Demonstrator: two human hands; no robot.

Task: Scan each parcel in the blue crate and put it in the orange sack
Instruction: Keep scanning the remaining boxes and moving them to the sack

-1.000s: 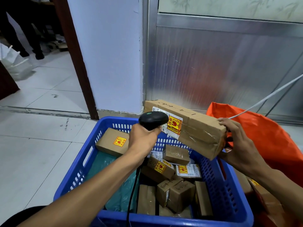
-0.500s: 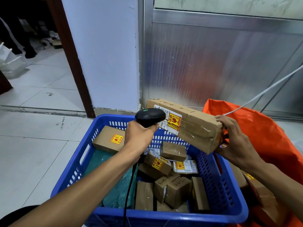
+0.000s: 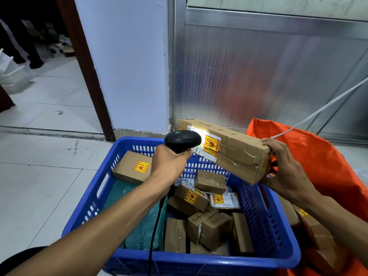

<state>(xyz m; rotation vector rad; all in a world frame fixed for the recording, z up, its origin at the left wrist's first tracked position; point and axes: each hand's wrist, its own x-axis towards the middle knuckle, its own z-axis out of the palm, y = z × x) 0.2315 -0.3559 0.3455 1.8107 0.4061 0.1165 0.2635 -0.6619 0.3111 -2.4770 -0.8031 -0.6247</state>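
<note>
Cardboard parcels [image 3: 201,216] crowding blue crate [image 3: 268,222], orange sack [image 3: 328,166] beside

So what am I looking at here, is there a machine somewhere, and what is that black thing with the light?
No machine: a person wears a camera on the head, so you see their own arms from above. The left hand grips a black barcode scanner, whose light falls on the label of a long cardboard parcel held by the right hand. Below is a blue crate on the floor with more small parcels. To the right is the orange sack, with a few parcels already in it.
</note>
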